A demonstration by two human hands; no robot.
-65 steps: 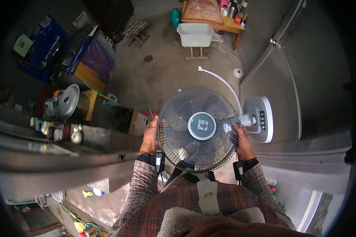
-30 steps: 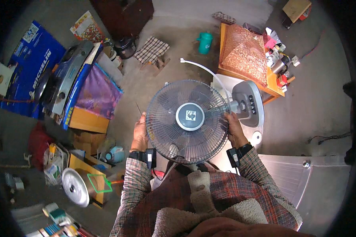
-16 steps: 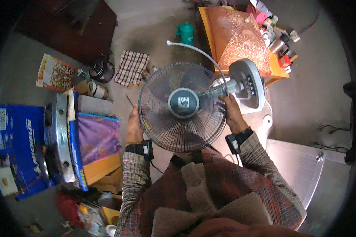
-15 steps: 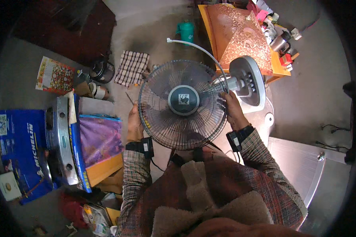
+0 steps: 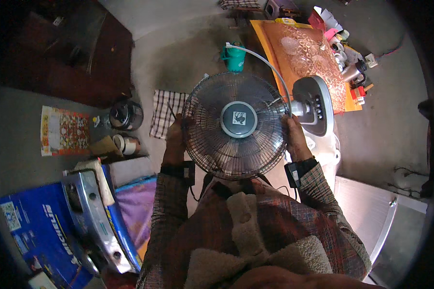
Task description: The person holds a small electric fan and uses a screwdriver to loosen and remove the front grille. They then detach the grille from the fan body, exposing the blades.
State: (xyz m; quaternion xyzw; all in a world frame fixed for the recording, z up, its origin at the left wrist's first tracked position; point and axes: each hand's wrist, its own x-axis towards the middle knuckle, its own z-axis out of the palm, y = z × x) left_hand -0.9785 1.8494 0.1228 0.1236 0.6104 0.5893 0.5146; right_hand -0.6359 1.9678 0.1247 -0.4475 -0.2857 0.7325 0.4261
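A round wire fan grille (image 5: pixel 212 147) with a grey centre cap (image 5: pixel 239 118) faces up in front of my torso. My left hand (image 5: pixel 175 140) is closed on its left edge; a thin dark rod (image 5: pixel 171 111) sticks up beside those fingers, its lower end hidden. Gripping the right edge is my right hand (image 5: pixel 296 137). A pale curved strip (image 5: pixel 267 65) runs from that hand up and to the left, its far end free. Just beyond the right hand, the fan's grey control base (image 5: pixel 314 106), with a row of buttons, lies tilted.
A teal jug (image 5: pixel 234 59) stands beyond the grille. At the far right is a table with a patterned cover (image 5: pixel 299 58), crowded with small items and a steel flask (image 5: pixel 353 72). To the left are a checked cloth (image 5: pixel 164 108), a dark pot (image 5: pixel 126 115) and a metal stove (image 5: pixel 99 212).
The view has shifted, and the grille with both hands appears farther right in it. My left fingers now reach farther over the grille's edge. Both hands still hold it.
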